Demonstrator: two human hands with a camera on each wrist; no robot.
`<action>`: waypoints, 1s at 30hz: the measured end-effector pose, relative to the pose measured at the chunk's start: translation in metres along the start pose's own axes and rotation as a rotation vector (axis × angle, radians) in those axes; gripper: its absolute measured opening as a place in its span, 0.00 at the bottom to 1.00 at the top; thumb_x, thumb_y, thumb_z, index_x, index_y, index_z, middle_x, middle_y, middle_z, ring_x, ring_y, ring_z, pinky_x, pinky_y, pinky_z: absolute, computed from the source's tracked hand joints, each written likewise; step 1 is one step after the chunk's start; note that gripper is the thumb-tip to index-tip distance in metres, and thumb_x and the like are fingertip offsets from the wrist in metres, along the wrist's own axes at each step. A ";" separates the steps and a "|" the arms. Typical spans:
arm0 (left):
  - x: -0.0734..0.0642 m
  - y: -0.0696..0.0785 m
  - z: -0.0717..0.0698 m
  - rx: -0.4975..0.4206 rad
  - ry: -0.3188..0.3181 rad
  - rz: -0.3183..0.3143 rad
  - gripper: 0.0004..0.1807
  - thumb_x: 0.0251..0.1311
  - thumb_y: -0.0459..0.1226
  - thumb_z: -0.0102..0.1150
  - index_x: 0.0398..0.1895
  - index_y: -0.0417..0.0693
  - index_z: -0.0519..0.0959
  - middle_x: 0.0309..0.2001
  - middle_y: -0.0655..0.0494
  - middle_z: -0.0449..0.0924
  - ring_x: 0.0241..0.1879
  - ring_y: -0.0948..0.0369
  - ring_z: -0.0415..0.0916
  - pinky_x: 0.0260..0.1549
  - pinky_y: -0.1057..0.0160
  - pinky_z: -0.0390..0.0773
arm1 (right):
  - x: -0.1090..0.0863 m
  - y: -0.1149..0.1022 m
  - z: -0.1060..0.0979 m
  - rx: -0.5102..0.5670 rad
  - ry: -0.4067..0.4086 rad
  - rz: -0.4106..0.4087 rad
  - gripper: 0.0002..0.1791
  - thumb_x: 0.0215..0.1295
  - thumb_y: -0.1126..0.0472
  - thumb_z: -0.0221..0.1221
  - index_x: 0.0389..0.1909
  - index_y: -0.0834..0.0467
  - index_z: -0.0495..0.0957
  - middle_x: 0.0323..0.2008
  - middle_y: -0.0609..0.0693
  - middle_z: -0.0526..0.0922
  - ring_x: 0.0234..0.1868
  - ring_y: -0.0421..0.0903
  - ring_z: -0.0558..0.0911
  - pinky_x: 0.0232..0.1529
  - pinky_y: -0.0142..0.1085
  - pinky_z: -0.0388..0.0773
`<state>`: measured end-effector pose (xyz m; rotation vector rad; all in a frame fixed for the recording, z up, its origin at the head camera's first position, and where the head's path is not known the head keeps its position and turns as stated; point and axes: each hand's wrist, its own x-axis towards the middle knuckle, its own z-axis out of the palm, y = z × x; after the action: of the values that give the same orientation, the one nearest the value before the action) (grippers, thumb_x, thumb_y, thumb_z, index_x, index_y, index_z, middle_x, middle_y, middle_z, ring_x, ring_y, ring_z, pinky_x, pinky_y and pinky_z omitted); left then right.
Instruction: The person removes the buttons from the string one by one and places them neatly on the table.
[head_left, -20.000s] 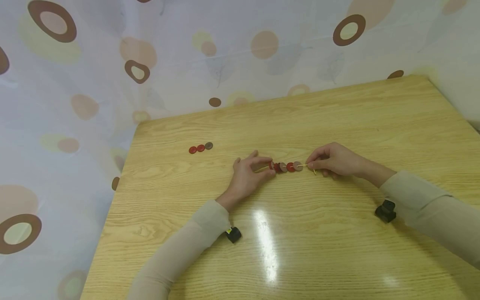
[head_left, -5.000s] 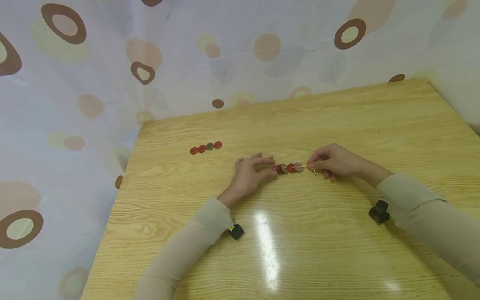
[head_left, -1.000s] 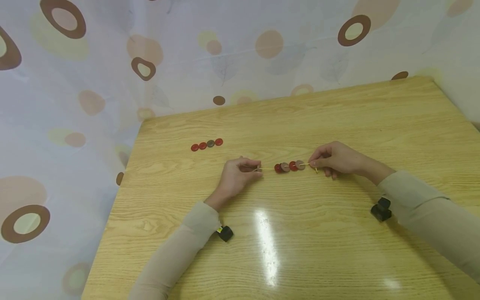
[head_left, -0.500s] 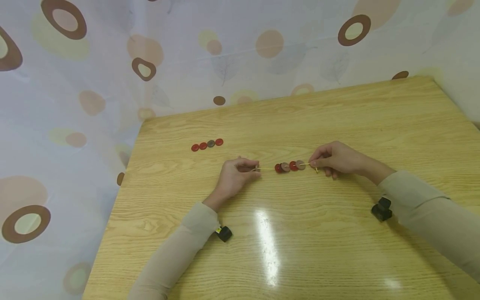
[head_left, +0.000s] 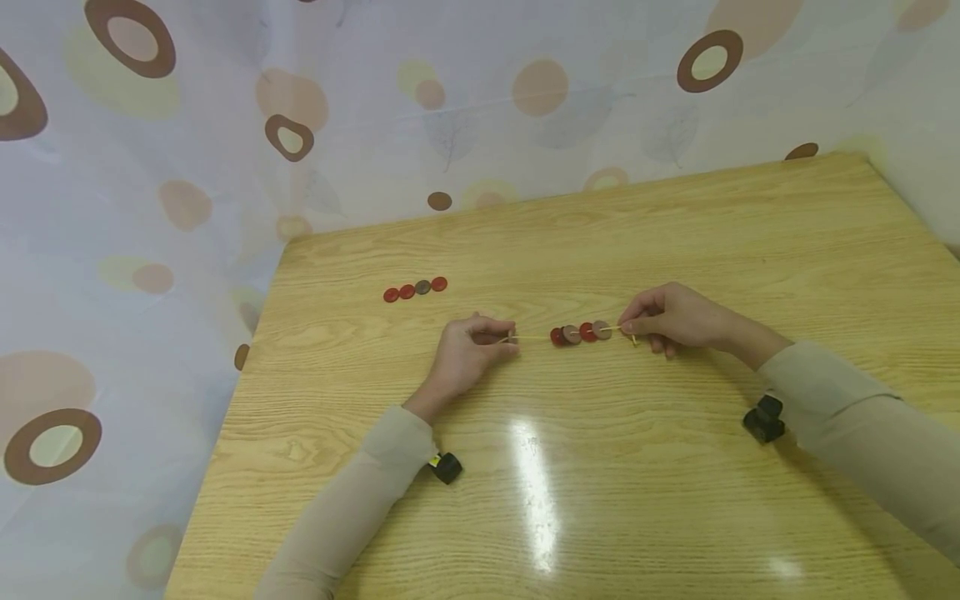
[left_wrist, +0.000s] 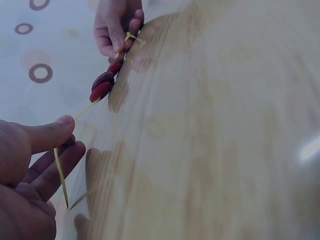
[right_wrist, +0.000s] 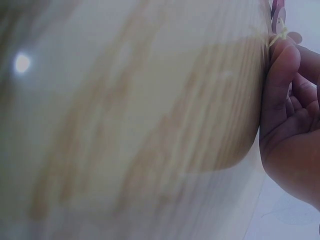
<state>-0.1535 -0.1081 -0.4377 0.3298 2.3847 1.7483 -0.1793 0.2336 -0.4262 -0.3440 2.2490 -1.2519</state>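
Note:
Between the two hands a yellow string (head_left: 532, 337) runs taut above the wooden table (head_left: 637, 500). Several red and brown buttons (head_left: 587, 332) are threaded on it, bunched nearer the right hand. My left hand (head_left: 463, 354) pinches a brown button (left_wrist: 70, 140) edge-on between thumb and fingers, apart from the bunch. In the left wrist view the string's free tail (left_wrist: 61, 175) hangs below those fingers. My right hand (head_left: 671, 317) pinches the other end of the string, where a knot (right_wrist: 284, 33) shows beside the fingertips.
Farther back on the left, a row of loose buttons (head_left: 407, 291), red ones and a grey-brown one, lies flat on the table. A patterned curtain (head_left: 480, 100) hangs behind the table's far edge and along its left side.
Over 20 seconds, a red button has joined the back row. Since five seconds ago, my left hand has drawn a button leftward along the string, away from the bunch. The right hand stays nearly still.

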 end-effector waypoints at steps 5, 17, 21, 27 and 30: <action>-0.001 0.001 -0.001 0.004 0.002 0.018 0.17 0.53 0.27 0.74 0.47 0.35 0.85 0.42 0.48 0.88 0.47 0.57 0.85 0.72 0.68 0.48 | 0.000 0.000 0.000 0.000 0.000 -0.005 0.12 0.73 0.60 0.61 0.48 0.65 0.81 0.23 0.53 0.78 0.19 0.43 0.76 0.19 0.37 0.79; -0.001 -0.003 -0.004 -0.014 0.007 0.007 0.17 0.52 0.27 0.74 0.48 0.36 0.85 0.41 0.48 0.88 0.46 0.57 0.85 0.72 0.68 0.45 | 0.002 0.002 0.000 -0.006 0.004 -0.001 0.12 0.73 0.60 0.61 0.49 0.65 0.81 0.23 0.52 0.78 0.19 0.43 0.76 0.19 0.36 0.78; -0.002 -0.003 -0.004 -0.016 0.012 -0.013 0.17 0.53 0.27 0.74 0.48 0.36 0.85 0.41 0.48 0.88 0.47 0.58 0.85 0.73 0.67 0.46 | 0.002 0.002 0.001 -0.007 0.003 0.002 0.13 0.73 0.60 0.61 0.49 0.65 0.81 0.23 0.52 0.78 0.19 0.43 0.76 0.18 0.36 0.78; -0.004 -0.002 -0.007 -0.002 0.018 0.002 0.17 0.53 0.27 0.74 0.47 0.36 0.86 0.41 0.48 0.88 0.45 0.57 0.86 0.72 0.68 0.47 | 0.000 0.000 0.001 -0.007 0.001 -0.008 0.13 0.73 0.59 0.61 0.48 0.65 0.81 0.23 0.52 0.78 0.19 0.43 0.76 0.18 0.36 0.78; -0.004 -0.004 -0.008 -0.001 0.017 0.016 0.17 0.53 0.27 0.73 0.47 0.35 0.85 0.41 0.48 0.88 0.44 0.57 0.86 0.72 0.69 0.47 | 0.000 -0.001 0.000 -0.009 0.000 -0.005 0.13 0.72 0.59 0.61 0.48 0.65 0.81 0.23 0.53 0.78 0.19 0.43 0.76 0.19 0.36 0.79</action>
<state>-0.1521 -0.1177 -0.4386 0.3365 2.3990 1.7659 -0.1788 0.2332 -0.4258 -0.3533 2.2557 -1.2452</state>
